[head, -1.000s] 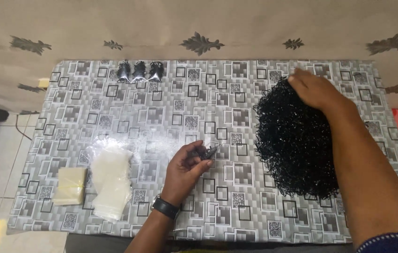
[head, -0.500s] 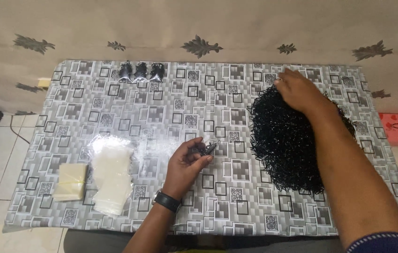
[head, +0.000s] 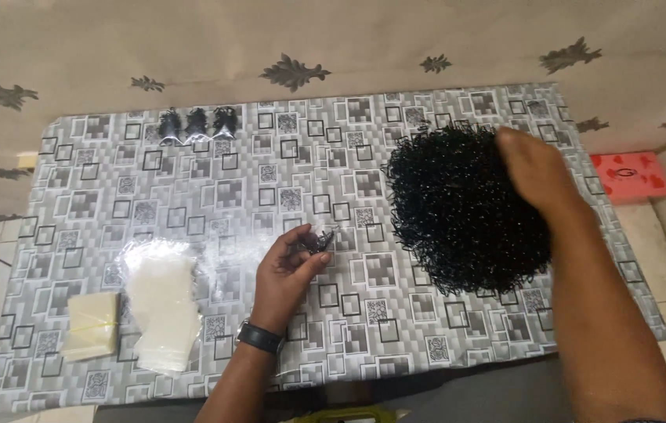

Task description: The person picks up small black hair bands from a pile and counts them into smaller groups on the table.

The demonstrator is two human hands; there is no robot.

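Patterned grey table, black pile right of centre.
Left hand pinches a small clear bag holding dark pieces; right hand, blurred, rests on the heap of thin black loops, its grip unclear. Clear bags lie left.

A patterned grey table bears a black pile, clear bags and three filled packets.
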